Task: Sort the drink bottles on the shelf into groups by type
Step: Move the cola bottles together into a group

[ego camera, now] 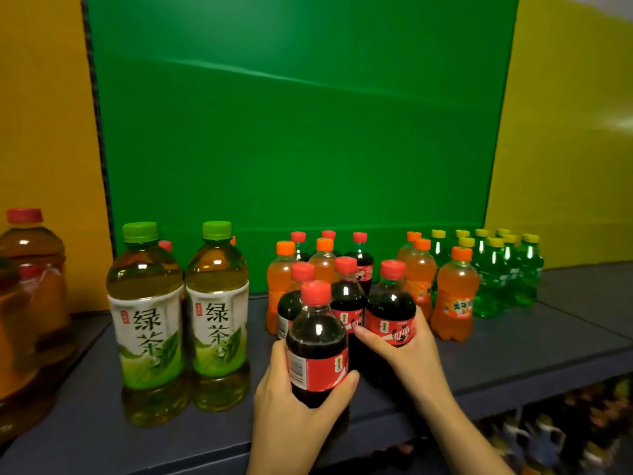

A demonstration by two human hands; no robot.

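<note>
Both arms reach over the shelf (513, 354) edge: the left grip (291, 402) clasps the front cola (318, 341), thumb across its label; the right grip (411, 351), just beyond, curls round a second cola (390, 310).

1. Light: dim overall; the green backdrop (301, 114) is brightest, crossed by a pale streak of glare.
2. Glare: a white patch on the yellow wall (613, 125) at right.
3. Glints: small white marks on the cola bottles (317, 337) and green bottles (493, 279), on the sides facing me.
4. Blur: the far-left bottle (30, 286) and lower right corner are smeared.
5. Distortion: the backdrop's side edges lean inward towards the bottom.
</note>
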